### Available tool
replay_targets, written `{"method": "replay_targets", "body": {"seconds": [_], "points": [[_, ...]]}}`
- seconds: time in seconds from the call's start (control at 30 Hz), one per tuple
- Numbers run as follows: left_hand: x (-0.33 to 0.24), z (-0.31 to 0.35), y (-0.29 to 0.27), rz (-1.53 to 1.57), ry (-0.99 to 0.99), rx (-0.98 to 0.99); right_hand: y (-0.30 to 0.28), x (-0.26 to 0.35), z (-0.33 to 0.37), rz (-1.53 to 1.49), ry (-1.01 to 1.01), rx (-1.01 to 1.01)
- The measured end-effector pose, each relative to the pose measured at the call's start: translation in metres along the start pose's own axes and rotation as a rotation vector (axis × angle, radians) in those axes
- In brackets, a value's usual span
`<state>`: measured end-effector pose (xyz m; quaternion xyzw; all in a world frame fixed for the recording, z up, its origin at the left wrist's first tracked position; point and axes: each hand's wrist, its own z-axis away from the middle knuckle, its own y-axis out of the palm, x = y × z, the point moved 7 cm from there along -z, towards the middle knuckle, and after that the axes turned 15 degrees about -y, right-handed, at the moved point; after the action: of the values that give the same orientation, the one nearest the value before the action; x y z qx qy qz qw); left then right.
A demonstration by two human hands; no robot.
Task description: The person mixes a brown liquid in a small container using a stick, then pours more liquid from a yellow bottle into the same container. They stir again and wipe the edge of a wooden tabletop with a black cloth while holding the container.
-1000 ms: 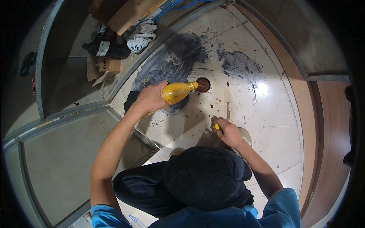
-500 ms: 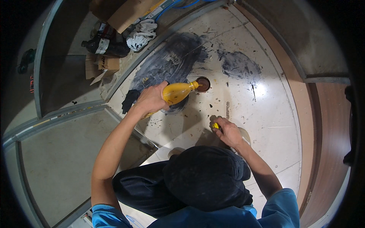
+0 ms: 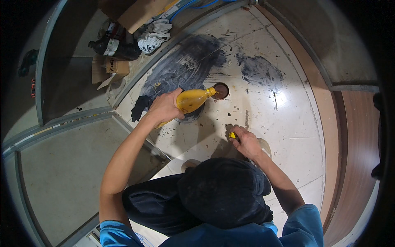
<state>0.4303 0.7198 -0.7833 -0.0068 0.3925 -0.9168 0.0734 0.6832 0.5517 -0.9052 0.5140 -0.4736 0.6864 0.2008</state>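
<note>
My left hand is wrapped round a yellow bottle, tilted with its neck to the right. The open mouth of the bottle is at the near-left rim of a small round container with brown content, on the floor. Whether liquid is flowing cannot be made out. In my right hand, low over the floor and nearer to me, a small yellow bottle cap is pinched between the fingers. A dark cloth lies just left of my left hand.
Dark smears and specks mark the pale tiled floor. Past a grey metal rail at the back left are a dark bottle, a white plastic bag and a cardboard box. A wooden panel stands at the right.
The view has shifted very slightly. Both hands, the tilted bottle and the cap hold nearly the same places.
</note>
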Motion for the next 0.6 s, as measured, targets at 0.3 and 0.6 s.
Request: {"method": "replay_targets", "body": {"seconds": [0.3, 0.6], "points": [[0.017, -0.014, 0.019, 0.167, 0.052, 0.017, -0.020, -0.005, -0.006, -0.226, 0.184, -0.189], [0.026, -0.018, 0.034, 0.453, 0.233, 0.067, -0.067, 0.024, -0.039, -0.709, 0.026, -0.601]]}}
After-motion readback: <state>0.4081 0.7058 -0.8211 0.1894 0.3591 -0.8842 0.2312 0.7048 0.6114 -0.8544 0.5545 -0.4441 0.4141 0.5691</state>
